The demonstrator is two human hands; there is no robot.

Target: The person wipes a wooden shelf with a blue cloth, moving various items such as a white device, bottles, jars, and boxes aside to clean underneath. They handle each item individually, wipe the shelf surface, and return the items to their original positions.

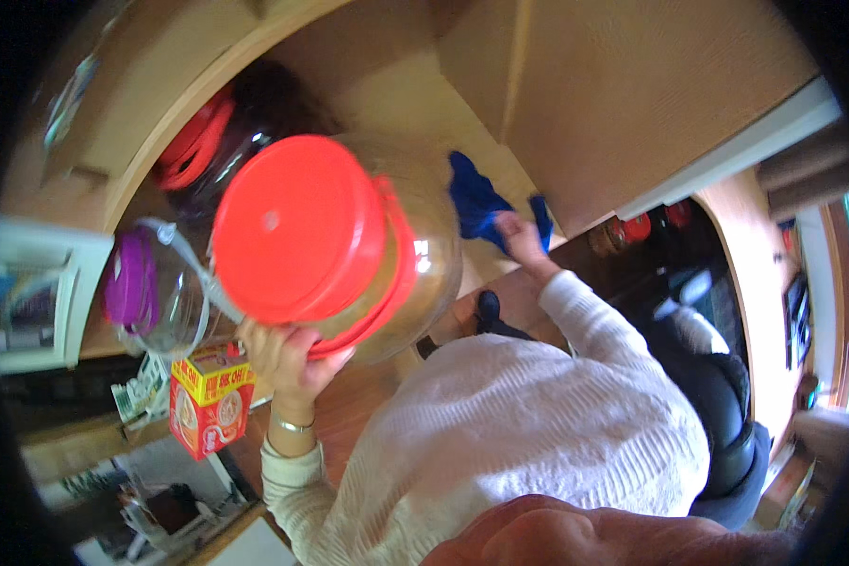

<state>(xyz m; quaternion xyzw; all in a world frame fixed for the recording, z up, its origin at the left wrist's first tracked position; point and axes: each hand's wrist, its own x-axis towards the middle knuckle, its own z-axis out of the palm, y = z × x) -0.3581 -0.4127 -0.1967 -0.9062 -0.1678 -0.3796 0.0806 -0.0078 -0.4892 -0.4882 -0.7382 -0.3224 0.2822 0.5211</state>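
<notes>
A large clear jar (435, 247) with a red screw lid (297, 226) is tilted in front of me, its lid toward my left. My left hand (297, 361) grips the jar's red carrying handle (402, 279) beside the lid. In my right hand (523, 237) is a crumpled dark blue cloth (475, 201), held to the right of the jar, over a pale wooden surface (410, 99). The jar's far end is blurred against the wood, and I see nothing clearly inside it.
Left of the jar stand a dark jar with a red lid (198, 141) and a clear jar with a purple lid (133, 283). A red-and-yellow printed box (211, 403) is below them. Wooden panels (651, 99) rise at the upper right; a black chair (725, 403) is at right.
</notes>
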